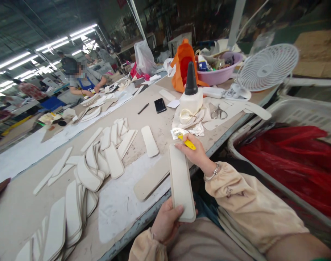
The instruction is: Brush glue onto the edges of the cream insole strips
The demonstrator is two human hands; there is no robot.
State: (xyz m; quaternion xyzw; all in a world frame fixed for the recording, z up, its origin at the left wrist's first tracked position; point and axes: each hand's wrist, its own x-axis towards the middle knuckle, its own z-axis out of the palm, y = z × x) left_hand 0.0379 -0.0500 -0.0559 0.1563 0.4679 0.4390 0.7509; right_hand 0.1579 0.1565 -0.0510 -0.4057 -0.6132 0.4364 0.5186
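My left hand [167,220] grips the lower end of a long off-white panel [181,181] with rounded corners, thumb on its face. My right hand [196,151] is closed around a small yellow-handled brush [189,144] at the panel's upper end. The brush's head is over a patch of white paste [178,132] on the table, and its bristles are hard to make out. Just behind stands a white bottle [192,99] with a black nozzle cap. A similar panel [151,177] lies at the table edge, left of the held one.
Loose piles of panels [86,170] spread over the left of the table. Further back are a phone [160,105], a pen [143,108], scissors [219,113], an orange bag [178,72], a purple basin [222,72] and a fan [267,69]. A crate [293,108] stands right; a co-worker [86,81] sits far left.
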